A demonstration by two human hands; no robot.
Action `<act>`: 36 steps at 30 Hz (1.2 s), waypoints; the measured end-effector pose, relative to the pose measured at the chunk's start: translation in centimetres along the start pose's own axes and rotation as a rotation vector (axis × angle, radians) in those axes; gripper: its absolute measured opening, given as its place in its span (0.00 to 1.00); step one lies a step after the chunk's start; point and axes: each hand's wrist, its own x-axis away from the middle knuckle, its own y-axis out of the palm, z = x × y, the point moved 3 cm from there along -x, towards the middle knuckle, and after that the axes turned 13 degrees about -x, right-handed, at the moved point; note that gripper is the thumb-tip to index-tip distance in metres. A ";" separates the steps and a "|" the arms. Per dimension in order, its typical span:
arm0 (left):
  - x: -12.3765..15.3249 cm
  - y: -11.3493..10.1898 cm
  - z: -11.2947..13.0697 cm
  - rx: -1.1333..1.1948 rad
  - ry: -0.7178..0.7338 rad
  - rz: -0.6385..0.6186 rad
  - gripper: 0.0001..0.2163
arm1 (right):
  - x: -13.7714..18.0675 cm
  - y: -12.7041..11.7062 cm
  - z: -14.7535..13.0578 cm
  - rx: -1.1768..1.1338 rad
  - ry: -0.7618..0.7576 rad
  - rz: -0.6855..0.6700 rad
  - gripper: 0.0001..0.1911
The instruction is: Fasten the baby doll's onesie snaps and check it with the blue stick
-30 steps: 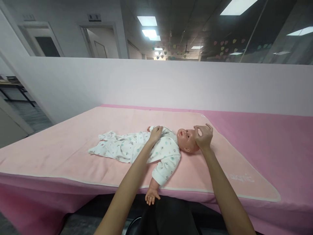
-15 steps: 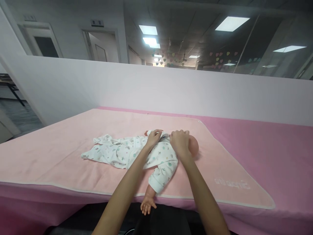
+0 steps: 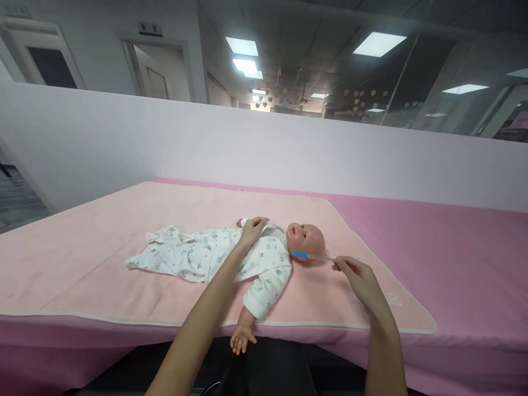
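A baby doll (image 3: 307, 240) in a white printed sleepsuit (image 3: 214, 256) lies on its back on a light pink blanket (image 3: 103, 253), head to the right. My left hand (image 3: 251, 230) rests on the doll's chest near its far arm, fingers curled on the fabric. My right hand (image 3: 359, 278) is to the right of the head and pinches the end of a thin stick with a blue tip (image 3: 307, 255). The blue tip sits at the doll's near ear. The doll's near arm hangs over the table's front edge.
The blanket covers a table with a brighter pink cover (image 3: 462, 242). A low white partition wall (image 3: 264, 148) runs behind the table. Beyond it lie doors, ceiling lights and glass panels.
My right hand left the doll's head and drew back to the right, now holding the blue-tipped stick at the ear. The doll's face shows again. My left hand stayed on the chest.
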 end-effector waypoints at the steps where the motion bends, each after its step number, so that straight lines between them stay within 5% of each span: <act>1: 0.1 -0.1 0.2 0.023 -0.021 0.005 0.14 | 0.3 -0.5 1.5 0.024 0.049 -0.023 0.17; 6: 0.8 -0.4 1.0 0.095 -0.062 0.000 0.12 | 0.8 -1.6 6.1 0.325 0.224 -0.128 0.18; 11: 1.3 -0.5 1.4 0.205 -0.084 -0.036 0.14 | -0.7 -0.6 3.4 0.553 0.109 -0.014 0.17; 15: 1.2 -0.5 1.1 0.249 -0.088 -0.051 0.12 | -2.8 4.9 -1.5 0.389 -0.133 0.014 0.17; 18: 1.0 -0.4 0.6 0.247 -0.091 -0.054 0.12 | -4.5 11.1 -3.9 0.357 -0.322 -0.122 0.13; 23: 1.0 0.0 0.4 0.250 -0.114 -0.088 0.12 | -6.0 17.7 -2.4 0.641 -0.390 -0.176 0.13; 36: 1.5 0.2 1.6 0.167 0.075 -0.193 0.08 | -4.3 17.3 0.4 0.203 -0.731 0.198 0.13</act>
